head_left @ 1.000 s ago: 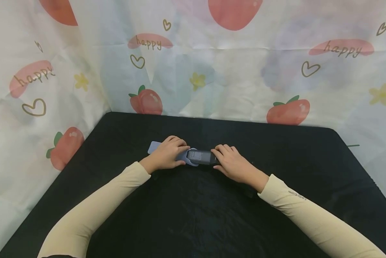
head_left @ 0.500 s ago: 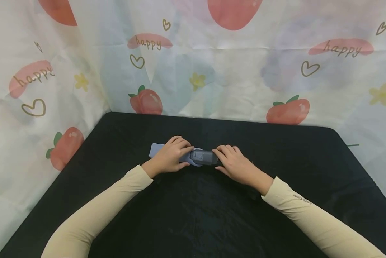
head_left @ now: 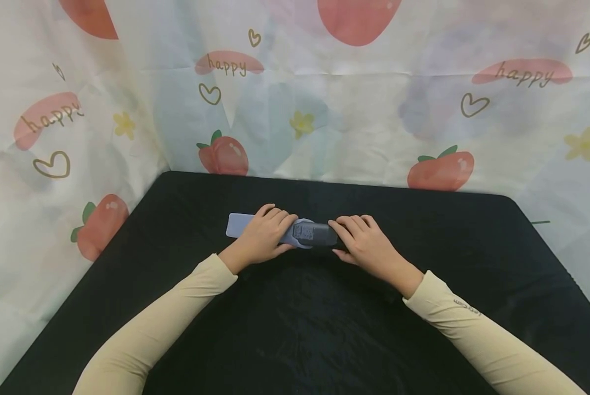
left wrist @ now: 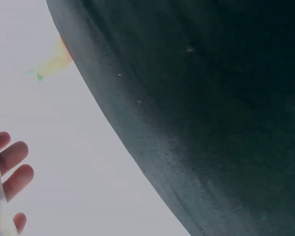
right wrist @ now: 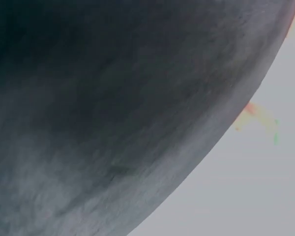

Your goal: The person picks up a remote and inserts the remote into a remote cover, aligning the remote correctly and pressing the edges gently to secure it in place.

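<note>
In the head view, a long object lies crosswise between the two hands over the black table. Its left part is a flat lavender-blue piece, and its right part is a dark grey block with a printed label on top. The left hand grips the lavender-blue piece near its middle, thumb on the near side. At the other end, the right hand holds the tip of the dark block between thumb and fingers, hiding that tip. Fingertips of the left hand curl around a pale edge in the left wrist view.
The black-covered table has rounded far corners. Behind it and to its left hangs a white cloth printed with fruit, hearts and flowers, close to the table's far edge.
Both hands and the object have shifted slightly right over the last second. Since half a second ago they have also risen a little in the head view. Both grips are kept.
</note>
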The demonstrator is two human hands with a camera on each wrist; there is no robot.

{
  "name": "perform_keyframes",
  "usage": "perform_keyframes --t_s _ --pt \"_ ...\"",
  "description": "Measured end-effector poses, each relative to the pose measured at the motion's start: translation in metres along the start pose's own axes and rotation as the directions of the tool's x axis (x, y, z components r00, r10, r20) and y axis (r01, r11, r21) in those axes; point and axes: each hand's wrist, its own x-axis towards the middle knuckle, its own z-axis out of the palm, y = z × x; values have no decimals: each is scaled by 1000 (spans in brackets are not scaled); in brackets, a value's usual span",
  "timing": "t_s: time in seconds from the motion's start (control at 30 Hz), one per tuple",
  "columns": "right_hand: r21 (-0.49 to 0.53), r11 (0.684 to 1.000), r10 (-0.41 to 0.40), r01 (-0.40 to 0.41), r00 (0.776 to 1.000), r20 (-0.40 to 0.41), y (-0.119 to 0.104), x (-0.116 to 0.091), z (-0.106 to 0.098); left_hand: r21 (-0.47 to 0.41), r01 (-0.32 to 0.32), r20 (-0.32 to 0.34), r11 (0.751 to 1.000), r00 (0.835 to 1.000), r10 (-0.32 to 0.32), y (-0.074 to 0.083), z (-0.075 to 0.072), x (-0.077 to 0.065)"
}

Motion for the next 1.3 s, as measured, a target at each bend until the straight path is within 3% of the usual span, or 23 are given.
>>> perform_keyframes --t_s 0.2,0.43,0.83,1.0,1.3 --pt "-42 998 38 -41 997 -72 9 -6 1 -14 22 -20 1000 1000 -22 2 -5 0" --pt "-62 998 15 -25 988 -157 16 -10 7 68 -13 -32 998 999 15 6 -8 1" --pt "-42 998 44 -50 990 -137 13 -7 4 71 -26 -77 997 996 32 10 -11 5" --pt "-42 996 72 -79 987 -145 12 -6 4 67 -29 -74 997 997 34 10 -13 6" --pt "-26 998 53 -58 988 -146 11 -7 6 64 -19 -63 998 998 23 15 -13 8"
